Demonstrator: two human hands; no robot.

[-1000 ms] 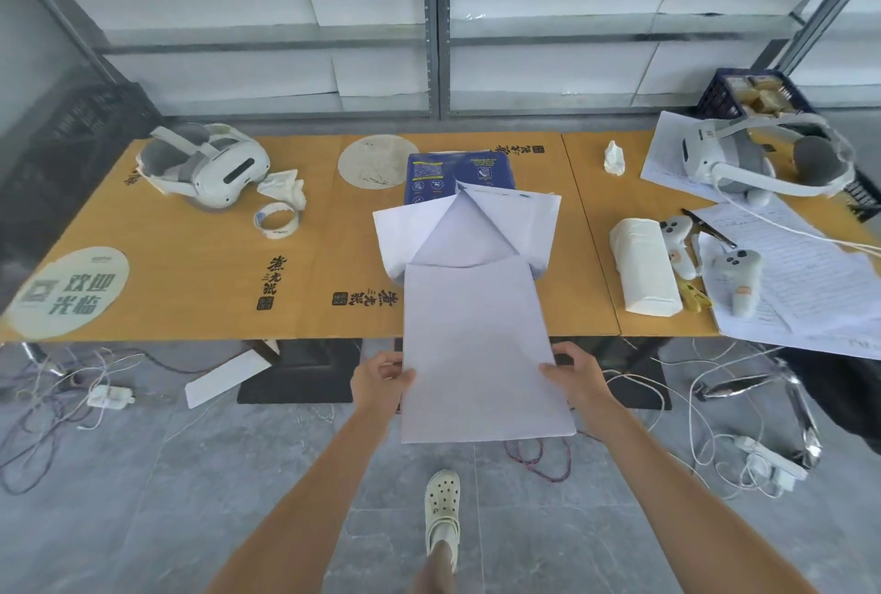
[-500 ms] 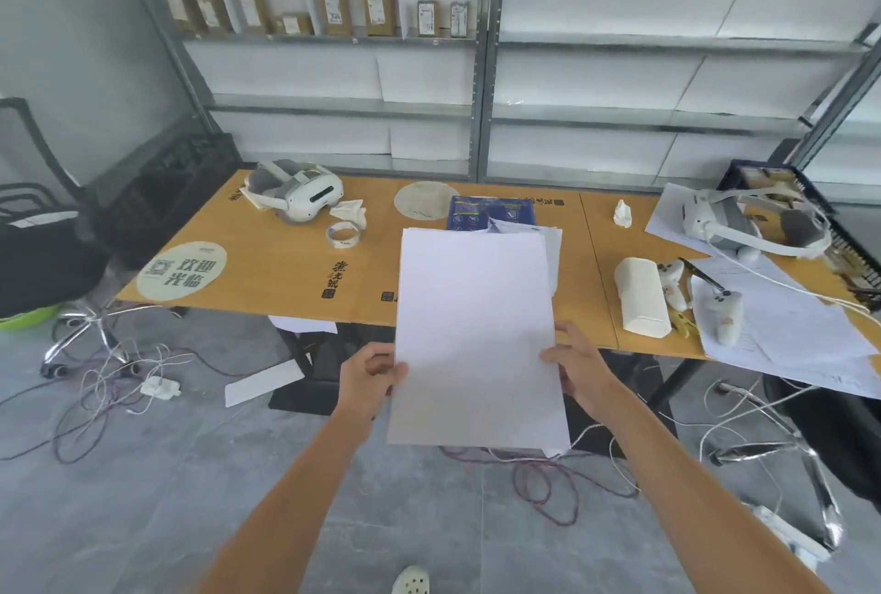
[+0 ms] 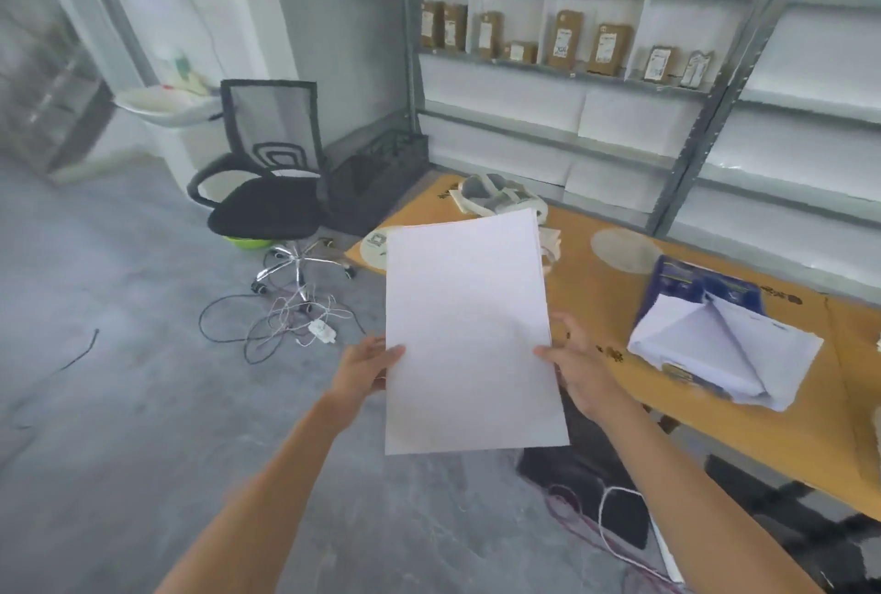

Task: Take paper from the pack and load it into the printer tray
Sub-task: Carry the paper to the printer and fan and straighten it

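A stack of white paper sheets hangs in the air in front of me, held by its two long edges. My left hand grips the left edge and my right hand grips the right edge. The opened paper pack, with a blue wrapper and white flaps folded out, lies on the wooden table to my right. No printer or tray is in view.
A black office chair stands on the grey floor at the left, with tangled cables below it. A white headset lies on the table's far end. Metal shelves with small boxes line the back wall.
My view has swung to the left, away from the table. The paper stack stays in both hands and has left the pack, which now lies off to the right.
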